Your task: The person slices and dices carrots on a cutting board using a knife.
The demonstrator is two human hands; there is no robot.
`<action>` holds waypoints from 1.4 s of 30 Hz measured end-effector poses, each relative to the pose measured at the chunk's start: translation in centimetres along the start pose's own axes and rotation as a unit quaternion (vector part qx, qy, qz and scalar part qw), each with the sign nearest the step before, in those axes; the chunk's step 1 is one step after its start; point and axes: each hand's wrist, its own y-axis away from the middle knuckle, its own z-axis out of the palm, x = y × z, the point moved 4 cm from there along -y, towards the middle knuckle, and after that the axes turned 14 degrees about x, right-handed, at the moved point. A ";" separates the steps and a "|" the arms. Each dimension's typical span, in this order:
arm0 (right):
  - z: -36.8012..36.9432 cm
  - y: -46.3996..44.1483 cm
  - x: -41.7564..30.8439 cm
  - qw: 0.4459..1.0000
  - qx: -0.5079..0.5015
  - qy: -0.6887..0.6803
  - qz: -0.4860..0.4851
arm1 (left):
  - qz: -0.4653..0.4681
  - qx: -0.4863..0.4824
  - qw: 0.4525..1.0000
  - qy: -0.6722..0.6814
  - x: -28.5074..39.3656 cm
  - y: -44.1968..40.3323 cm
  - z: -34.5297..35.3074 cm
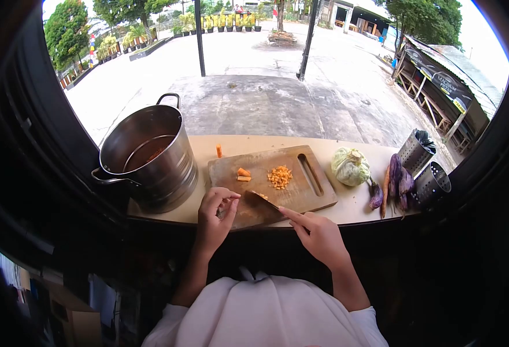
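Observation:
My right hand [319,236] is wrapped round the handle of a knife [264,204], whose dark blade slants up and left over the near part of a wooden cutting board [225,168]. Close to the blade's tip is my left hand [217,211], its fingers curled and pinched together; what they hold, if anything, is too small to make out. A few orange carrot bits show beside the blade. Farther up the board lie carrot chunks [243,174] and a small heap of diced carrot [280,177].
A large steel pot [167,173] with reddish contents stands on the left of the counter [208,142]. Behind the board is a carrot piece [219,151]. A cabbage [350,166], purple eggplants [405,184], a whole carrot [385,191] and two perforated metal holders [433,184] occupy the right.

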 end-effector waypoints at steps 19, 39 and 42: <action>-2.3 1.1 0.0 0.980 0.118 0.158 -0.010 | 0.194 -0.340 0.893 -0.222 0.6 -2.0 8.2; -4.1 3.1 4.7 0.966 0.186 -0.157 0.082 | 0.047 -0.239 0.962 -0.120 -3.2 -7.5 3.5; -3.2 2.9 4.6 0.959 0.173 -0.209 0.088 | 0.082 -0.220 0.961 -0.146 -3.5 -6.8 3.3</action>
